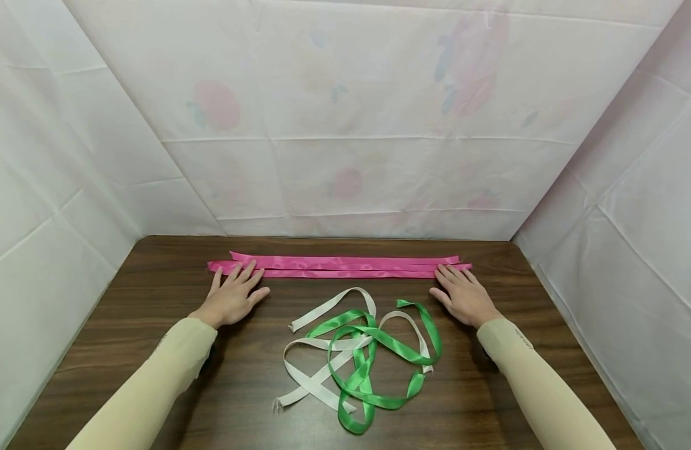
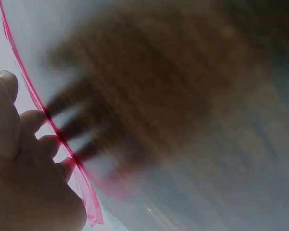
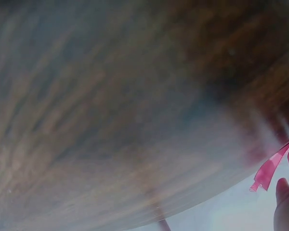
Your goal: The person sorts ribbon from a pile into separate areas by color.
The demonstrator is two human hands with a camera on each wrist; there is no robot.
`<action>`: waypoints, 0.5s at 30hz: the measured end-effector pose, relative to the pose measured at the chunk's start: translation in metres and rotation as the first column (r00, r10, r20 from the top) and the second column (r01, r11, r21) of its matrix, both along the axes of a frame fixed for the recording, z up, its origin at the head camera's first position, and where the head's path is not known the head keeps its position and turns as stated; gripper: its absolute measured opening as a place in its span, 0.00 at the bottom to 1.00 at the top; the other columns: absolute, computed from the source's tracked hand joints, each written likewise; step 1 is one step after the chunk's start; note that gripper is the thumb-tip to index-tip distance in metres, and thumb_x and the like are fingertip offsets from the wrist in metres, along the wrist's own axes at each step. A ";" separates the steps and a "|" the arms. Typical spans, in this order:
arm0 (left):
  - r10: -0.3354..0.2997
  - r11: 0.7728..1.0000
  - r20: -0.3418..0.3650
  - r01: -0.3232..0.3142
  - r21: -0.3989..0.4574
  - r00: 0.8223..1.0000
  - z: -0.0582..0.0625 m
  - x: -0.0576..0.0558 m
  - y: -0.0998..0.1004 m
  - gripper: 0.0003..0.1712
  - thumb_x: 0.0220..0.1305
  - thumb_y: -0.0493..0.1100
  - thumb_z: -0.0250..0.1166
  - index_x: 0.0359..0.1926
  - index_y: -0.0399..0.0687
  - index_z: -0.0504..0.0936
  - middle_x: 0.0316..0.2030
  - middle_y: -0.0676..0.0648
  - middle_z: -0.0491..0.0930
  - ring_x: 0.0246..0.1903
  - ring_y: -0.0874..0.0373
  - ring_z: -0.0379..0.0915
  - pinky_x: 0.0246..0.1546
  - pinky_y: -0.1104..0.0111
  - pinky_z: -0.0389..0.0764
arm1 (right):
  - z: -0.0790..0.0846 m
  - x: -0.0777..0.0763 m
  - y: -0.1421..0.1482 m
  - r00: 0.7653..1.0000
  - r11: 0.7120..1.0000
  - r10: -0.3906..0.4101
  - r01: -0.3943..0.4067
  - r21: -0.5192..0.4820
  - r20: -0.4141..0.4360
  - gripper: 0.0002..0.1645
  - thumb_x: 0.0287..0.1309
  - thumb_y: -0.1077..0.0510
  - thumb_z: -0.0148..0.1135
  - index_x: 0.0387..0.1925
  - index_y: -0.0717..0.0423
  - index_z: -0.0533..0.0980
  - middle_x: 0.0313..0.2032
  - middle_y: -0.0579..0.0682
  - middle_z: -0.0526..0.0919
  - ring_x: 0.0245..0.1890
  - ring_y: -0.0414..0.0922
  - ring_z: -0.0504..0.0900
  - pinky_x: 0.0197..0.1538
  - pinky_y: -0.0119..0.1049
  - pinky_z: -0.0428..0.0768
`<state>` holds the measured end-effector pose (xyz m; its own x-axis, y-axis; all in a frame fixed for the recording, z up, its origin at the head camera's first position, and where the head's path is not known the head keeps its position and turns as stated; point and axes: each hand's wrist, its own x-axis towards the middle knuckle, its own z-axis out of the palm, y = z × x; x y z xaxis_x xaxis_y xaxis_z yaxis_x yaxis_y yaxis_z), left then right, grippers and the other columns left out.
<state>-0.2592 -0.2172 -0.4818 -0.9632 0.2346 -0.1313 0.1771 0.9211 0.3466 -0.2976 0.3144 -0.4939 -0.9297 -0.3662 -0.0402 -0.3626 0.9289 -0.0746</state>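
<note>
Strips of pink satin ribbon (image 1: 345, 265) lie stretched side by side across the far part of the table. My left hand (image 1: 232, 300) rests with spread, straight fingers on the ribbon near its left end; in the left wrist view its fingertips (image 2: 49, 144) touch the pink edge. Near the other end, my right hand (image 1: 462, 297) lies flat, fingertips on the ribbon. Past that hand, a frayed ribbon end (image 3: 267, 174) sticks out in the right wrist view. Between my forearms lies a loose tangle of green ribbon (image 1: 401, 347) and white ribbon (image 1: 322, 390).
The dark wood-grain table (image 1: 154, 281) has its far edge just behind the pink ribbon. White cloth with faded fruit prints (image 1: 345, 112) hangs behind it, and plain white cloth (image 1: 52, 206) hangs along both sides.
</note>
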 end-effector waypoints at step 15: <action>-0.021 1.000 -0.019 0.020 -0.022 1.000 0.001 0.001 -0.003 0.40 0.80 0.63 0.47 0.80 0.43 0.58 0.81 0.37 0.50 0.81 0.32 0.36 0.75 0.32 0.25 | 0.001 -0.002 -0.002 1.000 1.000 0.004 -0.004 -0.008 -0.026 0.41 0.78 0.35 0.44 0.78 0.57 0.61 0.79 0.58 0.60 0.81 0.57 0.57 0.81 0.60 0.49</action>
